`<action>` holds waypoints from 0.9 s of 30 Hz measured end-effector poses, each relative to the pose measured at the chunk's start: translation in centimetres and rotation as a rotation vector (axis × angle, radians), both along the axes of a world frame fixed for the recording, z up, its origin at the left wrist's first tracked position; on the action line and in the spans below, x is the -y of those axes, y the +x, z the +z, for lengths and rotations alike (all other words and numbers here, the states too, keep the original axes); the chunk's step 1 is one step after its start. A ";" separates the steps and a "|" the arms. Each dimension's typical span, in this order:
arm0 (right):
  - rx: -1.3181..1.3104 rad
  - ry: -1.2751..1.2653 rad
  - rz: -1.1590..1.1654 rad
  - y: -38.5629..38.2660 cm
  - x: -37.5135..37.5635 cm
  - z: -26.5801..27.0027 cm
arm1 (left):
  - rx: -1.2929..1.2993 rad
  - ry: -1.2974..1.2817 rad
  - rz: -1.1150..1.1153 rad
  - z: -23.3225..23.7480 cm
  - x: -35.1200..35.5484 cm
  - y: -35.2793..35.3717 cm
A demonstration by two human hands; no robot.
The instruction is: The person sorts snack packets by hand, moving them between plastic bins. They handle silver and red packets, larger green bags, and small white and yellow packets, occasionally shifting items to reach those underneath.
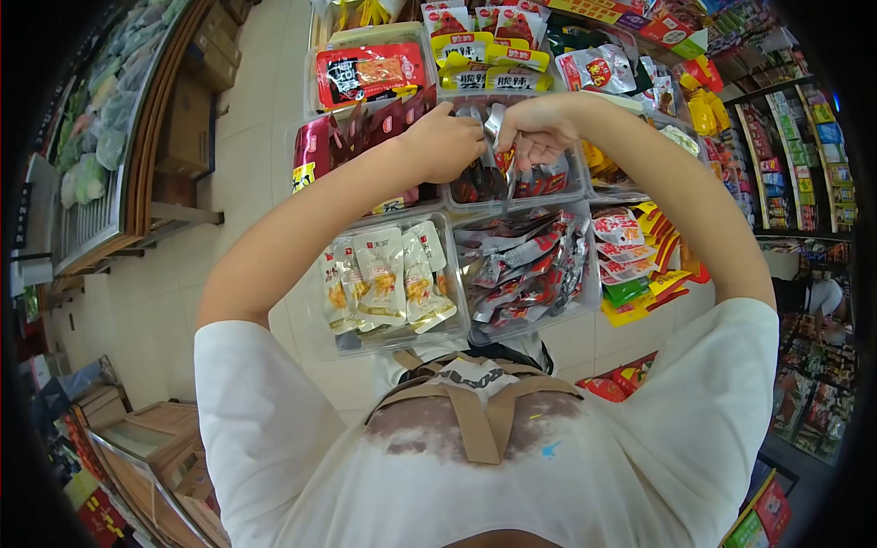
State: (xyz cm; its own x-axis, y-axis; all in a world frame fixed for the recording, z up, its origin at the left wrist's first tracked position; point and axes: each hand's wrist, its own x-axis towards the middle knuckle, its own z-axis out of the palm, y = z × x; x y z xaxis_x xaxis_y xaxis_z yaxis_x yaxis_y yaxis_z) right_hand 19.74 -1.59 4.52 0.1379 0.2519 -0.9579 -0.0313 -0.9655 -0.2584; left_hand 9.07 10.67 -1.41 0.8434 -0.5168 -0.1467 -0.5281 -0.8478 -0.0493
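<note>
My left hand (445, 142) and my right hand (537, 130) are raised close together over a clear plastic bin (575, 187) of dark and silver snack packets. Both hands pinch shiny silver snack packets (494, 123) held between them above that bin. Just below it, a second clear bin holds red and silver snack packets (523, 269). To its left a bin is filled with white pouches (388, 279) with yellow pictures. My white T-shirt and a tan strap fill the bottom of the view.
More bins of red packets (370, 73) and yellow-labelled packets (489, 55) sit above. Shelves of goods (795, 155) stand at right. Cardboard boxes (187, 128) and a wooden produce stand (137, 137) line the tiled aisle at left.
</note>
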 end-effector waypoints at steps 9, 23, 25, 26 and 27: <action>0.121 0.152 -0.046 2.0 3.7 0.7 | 0.059 -0.149 -0.043 -0.5 -1.3 -0.3; 0.140 0.184 0.015 0.2 0.4 -0.4 | 0.079 -0.081 -0.046 -0.4 -1.9 -1.2; 0.174 0.146 0.028 -0.3 -0.5 -0.3 | 0.091 -0.089 -0.045 -0.5 -1.7 -1.2; 0.209 0.108 0.041 -0.6 -0.9 -0.2 | 0.119 -0.100 -0.051 -0.5 -1.6 -1.1; 0.208 0.108 0.043 -0.9 -1.2 -0.1 | 0.147 -0.111 -0.057 -0.7 -1.5 -1.0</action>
